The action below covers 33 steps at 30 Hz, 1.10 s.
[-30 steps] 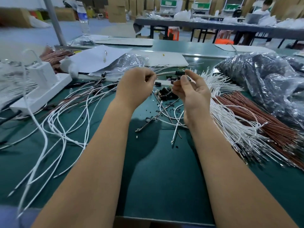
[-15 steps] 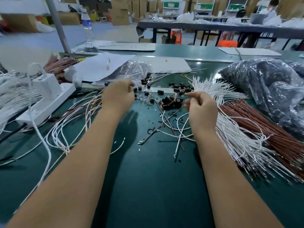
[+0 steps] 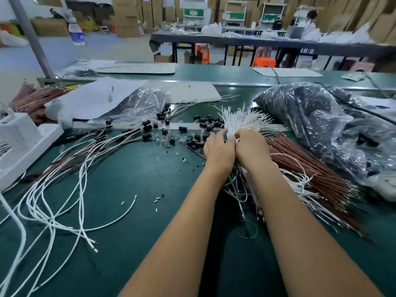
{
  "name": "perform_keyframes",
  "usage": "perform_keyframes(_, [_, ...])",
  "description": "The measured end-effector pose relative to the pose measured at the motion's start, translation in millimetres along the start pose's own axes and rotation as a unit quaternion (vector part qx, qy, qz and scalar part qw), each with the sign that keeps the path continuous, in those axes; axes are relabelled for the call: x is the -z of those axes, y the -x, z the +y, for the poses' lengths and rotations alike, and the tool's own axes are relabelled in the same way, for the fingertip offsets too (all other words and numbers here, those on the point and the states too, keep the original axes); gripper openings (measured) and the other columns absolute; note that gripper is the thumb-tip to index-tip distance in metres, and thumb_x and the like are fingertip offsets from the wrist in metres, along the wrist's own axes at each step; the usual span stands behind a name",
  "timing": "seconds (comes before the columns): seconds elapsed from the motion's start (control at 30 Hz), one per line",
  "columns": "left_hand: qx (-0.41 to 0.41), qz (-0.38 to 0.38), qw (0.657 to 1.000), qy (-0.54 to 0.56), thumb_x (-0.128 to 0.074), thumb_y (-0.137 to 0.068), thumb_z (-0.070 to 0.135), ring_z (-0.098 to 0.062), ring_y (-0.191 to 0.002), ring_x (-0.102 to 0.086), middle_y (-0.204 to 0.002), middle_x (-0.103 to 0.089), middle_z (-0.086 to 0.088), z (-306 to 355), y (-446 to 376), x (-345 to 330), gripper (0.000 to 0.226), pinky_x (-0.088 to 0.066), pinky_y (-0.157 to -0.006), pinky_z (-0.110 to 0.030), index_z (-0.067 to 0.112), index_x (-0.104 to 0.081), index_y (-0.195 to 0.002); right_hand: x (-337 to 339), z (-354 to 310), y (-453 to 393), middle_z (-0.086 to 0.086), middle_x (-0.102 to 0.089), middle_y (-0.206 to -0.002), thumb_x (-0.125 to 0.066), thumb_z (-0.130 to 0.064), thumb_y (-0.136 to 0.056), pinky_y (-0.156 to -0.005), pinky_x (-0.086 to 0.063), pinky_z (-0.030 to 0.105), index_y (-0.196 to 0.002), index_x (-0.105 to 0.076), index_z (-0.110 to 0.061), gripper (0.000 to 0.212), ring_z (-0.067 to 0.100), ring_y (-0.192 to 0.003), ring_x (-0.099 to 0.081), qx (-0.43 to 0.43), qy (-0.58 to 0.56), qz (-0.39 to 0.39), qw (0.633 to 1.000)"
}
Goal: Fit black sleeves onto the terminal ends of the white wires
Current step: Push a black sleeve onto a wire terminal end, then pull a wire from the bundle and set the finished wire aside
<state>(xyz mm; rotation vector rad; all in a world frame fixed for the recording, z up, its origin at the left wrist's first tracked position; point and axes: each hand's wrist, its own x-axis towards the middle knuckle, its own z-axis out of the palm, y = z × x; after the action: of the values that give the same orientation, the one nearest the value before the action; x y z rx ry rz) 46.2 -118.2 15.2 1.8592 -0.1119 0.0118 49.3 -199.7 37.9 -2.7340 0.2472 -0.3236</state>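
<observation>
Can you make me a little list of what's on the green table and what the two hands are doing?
table: green mat
left hand: at the near end of the white wire bundle, fingers reaching in
right hand: beside the left hand, fingers on the same bundle
black sleeves: loose pile just left of the bundle
brown wires: lying right of the hands
finished wires: spread out on the left, black caps at the far ends
dark plastic bag: far right
</observation>
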Motion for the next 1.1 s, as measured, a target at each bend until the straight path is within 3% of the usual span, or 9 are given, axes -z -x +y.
perform_keyframes(0.17, [0.023, -0.023, 0.999, 0.021, -0.035, -0.102, 0.027, -0.044, -0.134, -0.031, -0.139, -0.042, -0.029, 12.9, 5.6, -18.2, 0.043, -0.027, -0.109, -0.055, -0.006, -0.051, -0.124, 5.4, 11.7, -8.4, 0.016, -0.067, -0.102, -0.044, -0.008, -0.093, -0.072, -0.042, 0.035, -0.100, -0.065, -0.004, 0.022, 0.034, -0.096, -0.062, 0.013, 0.050, 0.009, 0.999])
perform_keyframes(0.3, [-0.049, -0.033, 0.998, -0.027, -0.049, -0.095, 0.022, -0.018, -0.126, -0.047, -0.138, -0.052, -0.007, 1.8, -3.2, 11.5, 0.037, -0.038, -0.107, -0.034, 0.021, -0.056, -0.132, 11.6, 16.9, -7.8, 0.009, -0.062, -0.079, -0.054, -0.011, -0.087, -0.062, -0.038, 0.028, -0.080, -0.065, -0.009, 0.013, 0.030, -0.082, -0.058, 0.006, 0.008, 0.027, 1.000])
perform_keyframes(0.37, [-0.061, 0.005, 0.998, 0.003, -0.047, -0.093, 0.014, 0.000, -0.075, -0.058, -0.105, -0.068, 0.004, -7.7, -6.6, 30.5, 0.034, -0.050, -0.065, -0.015, 0.024, -0.064, -0.121, 17.8, 17.6, -7.1, 0.005, -0.064, -0.075, -0.055, -0.008, -0.085, -0.056, -0.038, 0.027, -0.072, -0.064, -0.011, 0.017, 0.025, -0.076, -0.060, -0.014, -0.066, 0.055, 0.996])
perform_keyframes(0.43, [-0.057, 0.056, 0.996, 0.035, -0.043, -0.094, 0.007, 0.000, -0.042, -0.040, -0.076, -0.065, 0.009, -13.3, -6.2, 44.9, 0.036, -0.036, -0.039, -0.016, 0.022, -0.065, -0.118, 24.6, 15.9, -5.0, 0.004, -0.066, -0.081, -0.053, -0.008, -0.086, -0.056, -0.041, 0.028, -0.079, -0.066, -0.011, 0.015, 0.022, -0.076, -0.060, -0.026, -0.120, 0.112, 0.986])
perform_keyframes(0.53, [-0.145, 0.136, 0.979, -0.054, -0.042, -0.092, -0.002, -0.010, -0.094, -0.060, -0.122, -0.061, 0.002, -20.6, -4.6, 50.9, 0.050, -0.052, -0.084, -0.027, 0.020, -0.049, -0.136, 30.7, 7.6, 1.9, 0.002, -0.066, -0.081, -0.055, -0.012, -0.090, -0.065, -0.051, 0.037, -0.086, -0.067, -0.013, 0.013, 0.020, -0.074, -0.060, 0.011, -0.177, 0.143, 0.974])
perform_keyframes(0.6, [-0.219, 0.173, 0.953, -0.120, -0.044, -0.089, -0.004, -0.009, -0.137, -0.027, -0.151, -0.037, 0.006, -20.6, -4.3, 49.3, 0.061, -0.023, -0.116, -0.035, 0.023, -0.038, -0.144, 30.1, -0.5, 7.8, 0.003, -0.067, -0.077, -0.059, -0.011, -0.091, -0.073, -0.055, 0.045, -0.086, -0.069, -0.013, 0.011, 0.020, -0.072, -0.063, 0.067, -0.230, 0.079, 0.968])
perform_keyframes(0.73, [-0.306, 0.097, 0.936, -0.144, -0.046, -0.093, 0.006, -0.013, -0.136, -0.030, -0.137, -0.053, 0.005, -17.5, -4.3, 44.8, 0.045, -0.025, -0.112, -0.036, 0.023, -0.051, -0.134, 26.5, -10.5, 19.0, 0.012, -0.064, -0.071, -0.061, -0.009, -0.091, -0.065, -0.050, 0.041, -0.084, -0.068, -0.011, 0.010, 0.021, -0.063, -0.055, 0.119, -0.298, 0.047, 0.946])
perform_keyframes(0.87, [-0.321, 0.085, 0.931, -0.153, -0.045, -0.098, 0.014, -0.019, -0.097, -0.049, -0.096, -0.063, 0.008, -20.0, -5.1, 49.5, 0.021, -0.039, -0.085, -0.029, 0.013, -0.065, -0.107, 24.8, -6.3, 23.6, 0.001, -0.054, -0.060, -0.062, -0.008, -0.090, -0.053, -0.038, 0.027, -0.079, -0.067, -0.014, 0.013, 0.009, -0.054, -0.044, 0.118, -0.343, 0.056, 0.930])
perform_keyframes(1.1, [-0.312, 0.138, 0.933, -0.113, -0.051, -0.096, 0.014, -0.016, -0.077, -0.051, -0.083, -0.062, -0.003, -27.3, -3.9, 74.7, 0.018, -0.040, -0.068, -0.023, 0.011, -0.069, -0.099, 35.0, 27.5, 18.2, -0.006, -0.062, -0.075, -0.055, -0.018, -0.095, -0.059, -0.043, 0.030, -0.090, -0.065, -0.021, 0.011, 0.009, -0.063, -0.052, -0.002, -0.207, 0.226, 0.952])
